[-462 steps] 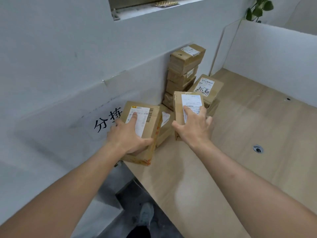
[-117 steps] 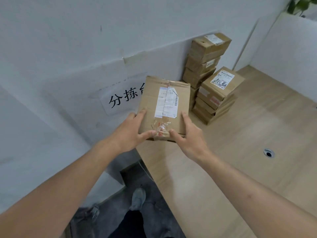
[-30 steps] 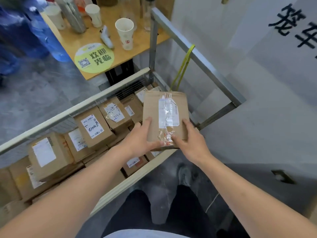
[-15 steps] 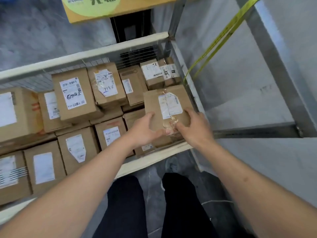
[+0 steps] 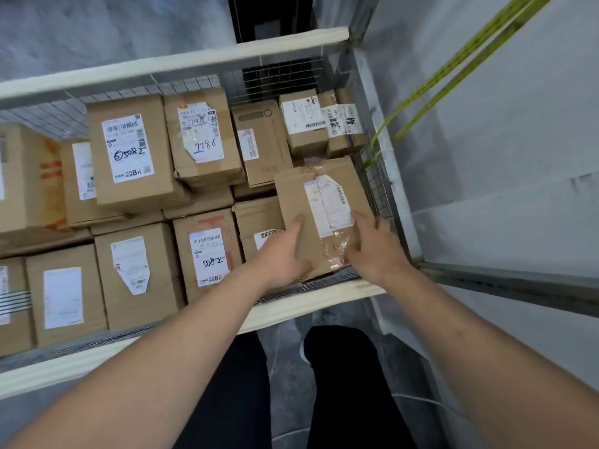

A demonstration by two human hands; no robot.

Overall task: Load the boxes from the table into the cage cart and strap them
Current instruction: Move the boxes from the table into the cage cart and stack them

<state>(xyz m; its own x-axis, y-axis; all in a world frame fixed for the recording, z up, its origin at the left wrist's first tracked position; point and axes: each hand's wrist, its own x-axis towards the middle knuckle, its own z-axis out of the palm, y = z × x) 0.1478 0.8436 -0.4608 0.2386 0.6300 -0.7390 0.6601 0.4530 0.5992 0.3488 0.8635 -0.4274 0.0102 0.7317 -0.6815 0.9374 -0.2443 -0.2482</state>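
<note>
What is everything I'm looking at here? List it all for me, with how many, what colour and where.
held box: one, brown with a white label and clear tape, at the cart's near right corner on top of other boxes
stacked boxes: more than a dozen in view, brown with white labels, filling the cart
cage cart: one, cream rails and grey wire mesh, around the boxes
straps: two yellow-green bands, running from upper right down to the cart's right side
floor: grey, beyond the cart
wall: white, on the right
left hand: one, holding the held box's near left edge
right hand: one, on its near right edge
legs: dark trousers, below the cart
</note>
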